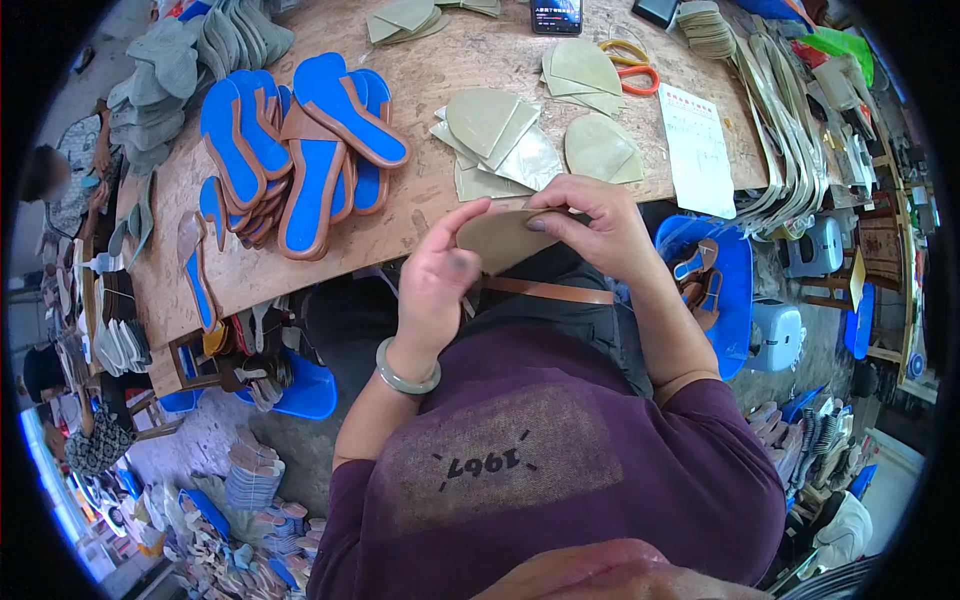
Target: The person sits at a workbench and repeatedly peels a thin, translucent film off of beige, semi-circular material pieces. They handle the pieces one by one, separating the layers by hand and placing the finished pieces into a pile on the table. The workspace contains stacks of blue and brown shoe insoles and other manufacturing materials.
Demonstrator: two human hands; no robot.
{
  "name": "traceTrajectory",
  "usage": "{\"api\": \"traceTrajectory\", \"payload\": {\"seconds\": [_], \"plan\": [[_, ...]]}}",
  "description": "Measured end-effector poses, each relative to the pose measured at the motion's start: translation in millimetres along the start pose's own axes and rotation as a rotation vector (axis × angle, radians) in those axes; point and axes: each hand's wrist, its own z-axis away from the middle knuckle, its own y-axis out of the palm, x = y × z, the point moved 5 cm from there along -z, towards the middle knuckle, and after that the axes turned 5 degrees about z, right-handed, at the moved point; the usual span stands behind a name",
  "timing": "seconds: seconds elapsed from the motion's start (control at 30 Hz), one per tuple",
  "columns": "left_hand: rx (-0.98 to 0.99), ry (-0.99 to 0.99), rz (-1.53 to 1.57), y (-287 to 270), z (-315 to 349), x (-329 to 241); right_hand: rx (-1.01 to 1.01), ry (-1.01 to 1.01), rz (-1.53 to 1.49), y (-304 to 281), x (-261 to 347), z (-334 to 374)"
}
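Above my lap, near the table's front edge, I have a rounded, flat olive-tan sheet piece (495, 242). My right hand (597, 222) pinches its upper right edge between thumb and fingers. At the opposite edge is my left hand (437, 278), curled against the piece with the index finger along its side; a dark smudge marks this hand. Just below the piece a narrow brown strip (550, 290) stretches across my lap, and what its left end joins is hidden. Similar tan pieces (492, 130) lie stacked on the table in front of my hands.
Blue insoles with brown edging (315, 195) are piled on the table (420, 215) at left. Orange-handled scissors (637, 78), a written paper sheet (697, 140) and a phone (556, 14) lie farther back. A blue bin (735, 290) stands at right. Other people are at far left.
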Motion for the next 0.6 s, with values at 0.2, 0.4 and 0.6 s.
{"api": "traceTrajectory", "payload": {"seconds": [0.2, 0.4, 0.6], "plan": [[-0.215, 0.337, -0.669, -7, 1, -21, -0.415, -0.237, 0.186, -1, 40, 7], [-0.013, 0.506, -1.012, 23, 0, -20, -0.259, -0.009, -0.068, 32, 32, 7], [0.009, 0.593, -1.101, 31, 1, -16, -0.296, 0.045, -0.138, 35, 27, 8]]}}
